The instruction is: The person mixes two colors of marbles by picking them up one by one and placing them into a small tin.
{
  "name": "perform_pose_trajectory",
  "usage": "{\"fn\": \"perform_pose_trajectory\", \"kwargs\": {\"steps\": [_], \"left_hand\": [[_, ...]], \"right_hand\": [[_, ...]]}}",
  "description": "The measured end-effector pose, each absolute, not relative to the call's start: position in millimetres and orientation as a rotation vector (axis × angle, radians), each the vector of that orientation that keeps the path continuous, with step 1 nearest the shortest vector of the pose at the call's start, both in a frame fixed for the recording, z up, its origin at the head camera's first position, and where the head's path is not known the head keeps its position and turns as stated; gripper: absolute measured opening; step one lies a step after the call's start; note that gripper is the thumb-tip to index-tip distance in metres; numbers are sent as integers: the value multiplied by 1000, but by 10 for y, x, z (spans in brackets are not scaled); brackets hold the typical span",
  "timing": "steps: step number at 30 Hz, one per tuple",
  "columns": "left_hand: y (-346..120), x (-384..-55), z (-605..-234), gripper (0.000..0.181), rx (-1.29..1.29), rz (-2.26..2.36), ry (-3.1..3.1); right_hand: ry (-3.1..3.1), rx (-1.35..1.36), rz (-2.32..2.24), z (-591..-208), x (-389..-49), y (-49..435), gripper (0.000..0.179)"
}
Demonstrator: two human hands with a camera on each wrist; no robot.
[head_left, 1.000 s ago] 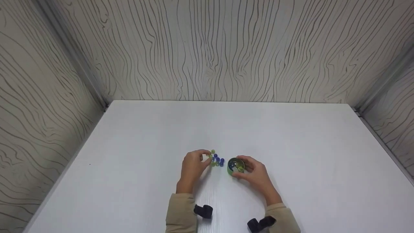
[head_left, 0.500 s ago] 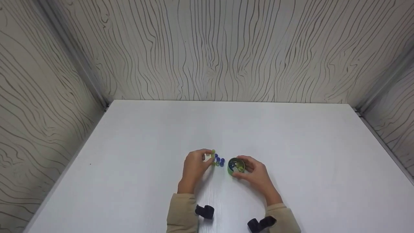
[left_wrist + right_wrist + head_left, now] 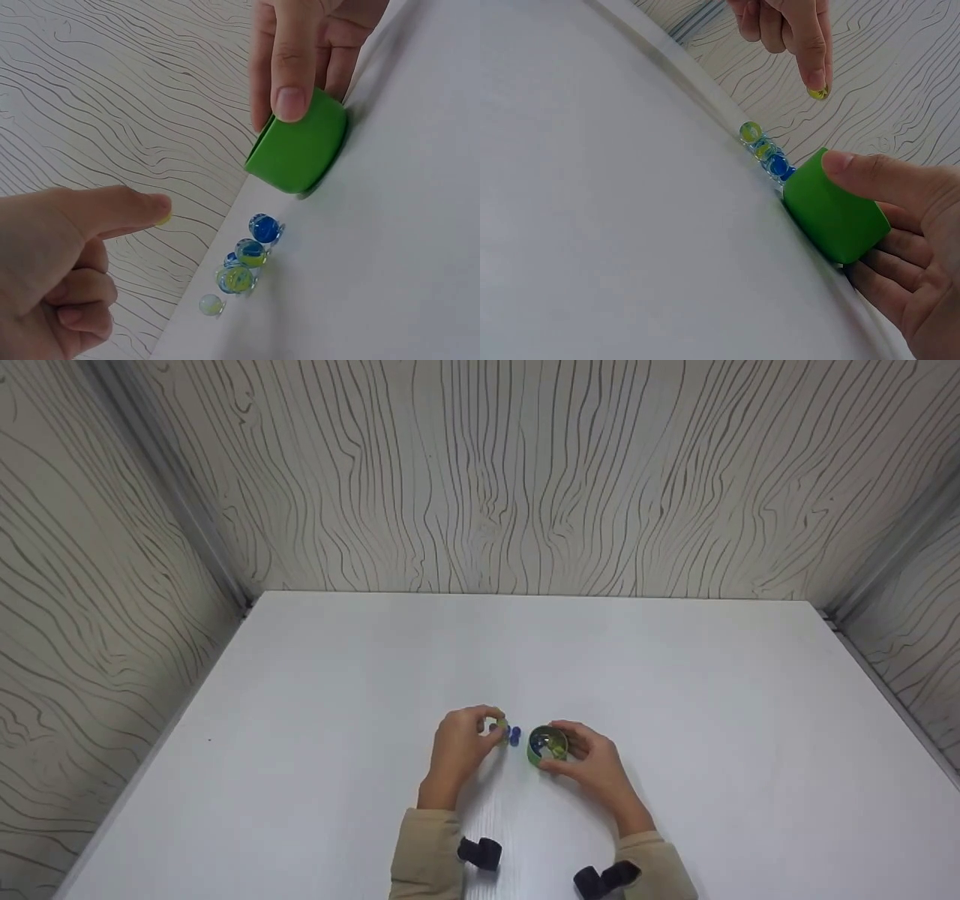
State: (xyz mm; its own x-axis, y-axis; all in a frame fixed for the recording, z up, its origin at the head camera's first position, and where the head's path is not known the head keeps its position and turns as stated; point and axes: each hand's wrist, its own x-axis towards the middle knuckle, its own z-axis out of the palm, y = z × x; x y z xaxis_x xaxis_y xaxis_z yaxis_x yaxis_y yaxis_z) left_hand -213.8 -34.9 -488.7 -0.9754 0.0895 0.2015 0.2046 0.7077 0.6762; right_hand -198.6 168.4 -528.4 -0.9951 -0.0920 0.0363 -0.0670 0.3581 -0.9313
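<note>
My left hand [image 3: 461, 742] pinches a yellow marble [image 3: 819, 91] between thumb and finger, held above the table. Below it, several clear glass marbles [image 3: 250, 253] with blue or yellow-green swirls lie clustered on the white surface. My right hand [image 3: 596, 761] grips a small green cup [image 3: 304, 146] by its side, thumb on the near wall and fingers behind. The cup stands on the table just right of the cluster. Through its mouth, in the head view, blue and yellow-green marbles [image 3: 556, 750] show inside.
The white table [image 3: 337, 675] spreads around both hands. Panels with a wood-grain line pattern [image 3: 480, 472] rise at the back and both sides. A black strap-mounted camera [image 3: 481, 853] sits on each sleeve.
My left hand has lifted a yellow marble out of the cluster and moved slightly right, towards the cup. The right hand and the cup have stayed in place.
</note>
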Motion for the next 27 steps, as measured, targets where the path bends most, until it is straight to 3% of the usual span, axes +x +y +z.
{"fn": "perform_pose_trajectory", "kwargs": {"steps": [27], "left_hand": [[-177, -2094, -4896, 15, -408, -1036, -2749]], "right_hand": [[2560, -153, -1756, -5275, -1987, 1692, 61]]}}
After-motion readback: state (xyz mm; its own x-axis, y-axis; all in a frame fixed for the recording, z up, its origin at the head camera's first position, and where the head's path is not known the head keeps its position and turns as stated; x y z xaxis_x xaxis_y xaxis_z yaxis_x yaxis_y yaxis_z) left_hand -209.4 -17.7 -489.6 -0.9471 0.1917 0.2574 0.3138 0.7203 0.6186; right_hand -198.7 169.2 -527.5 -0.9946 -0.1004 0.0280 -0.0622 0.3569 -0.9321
